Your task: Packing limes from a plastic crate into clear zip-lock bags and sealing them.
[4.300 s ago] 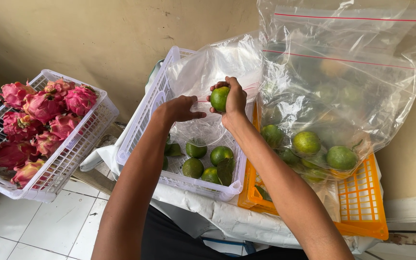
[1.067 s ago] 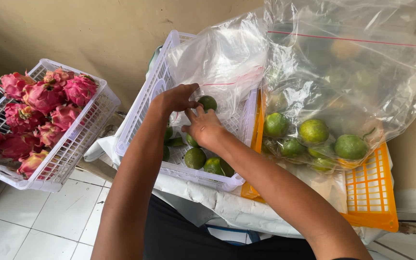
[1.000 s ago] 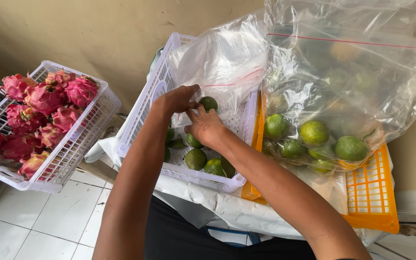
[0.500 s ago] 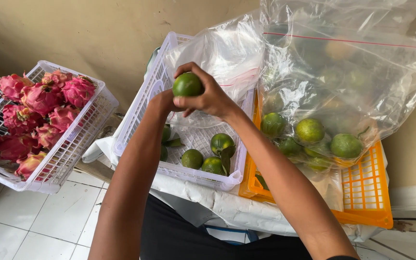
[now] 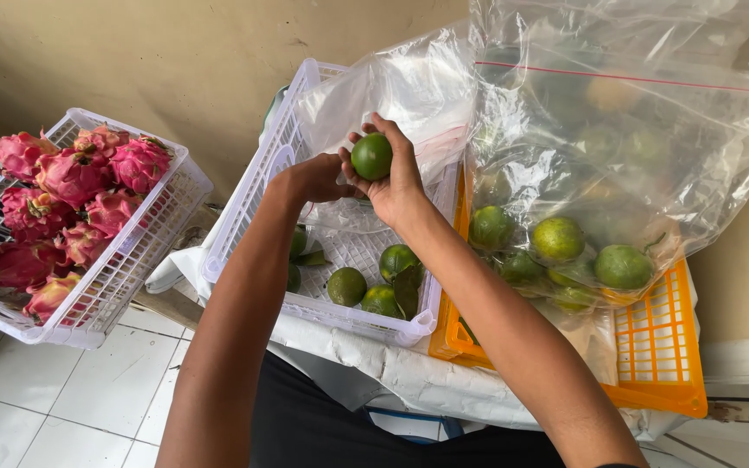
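setting: beige plaster wall (image 5: 132,52) behind, white tiled floor (image 5: 62,407) below – baskets sit on a low stand draped in a white cloth (image 5: 409,373).

white basket (image 5: 257,204): tilted against the wall, lined with clear plastic; a few green citrus fruits (image 5: 366,290) and a leaf or two lie loose at its low end, where the slope would gather them.

held fruit (image 5: 372,156): one green citrus, lifted above the white basket at its upper half, clear of the loose ones below.

right hand (image 5: 396,178): fingers curled round the held fruit from behind and the right side, thumb on the left – closed firmly on it, carrying its weight.

left hand (image 5: 314,178): fingertips meet the right thumb at the fruit's left side; whether it grips the fruit or only steadies it, cannot tell – the palm is turned away.

orange crate (image 5: 661,347): just right of the white basket, touching it; holds a large clear bag (image 5: 635,130) of more green and yellow-green citrus (image 5: 556,238), the bag's mouth standing up open.

left basket (image 5: 132,260): well apart on the left, full of pink dragon fruit (image 5: 71,178) – kept separate from the citrus.
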